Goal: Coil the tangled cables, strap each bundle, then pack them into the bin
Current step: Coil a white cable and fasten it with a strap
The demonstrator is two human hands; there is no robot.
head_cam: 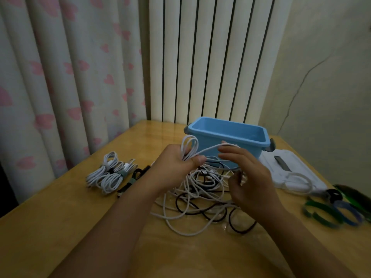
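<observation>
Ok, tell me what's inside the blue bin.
The blue bin looks empty: only its bare inner walls and part of the floor show, with no cable bundles. The near wall hides the front of the floor.

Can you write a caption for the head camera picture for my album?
Left hand coils a white cable above the tangle, blue bin waiting.

Two bare forearms come in from the bottom edge, no sleeves showing anywhere up to the frame edge. Left hand (pixel 176 167) and right hand (pixel 249 177): no rings, watch, bands or gloves visible. Nails look short & plain, though pic's too dim/blurry for finer detail.
</observation>
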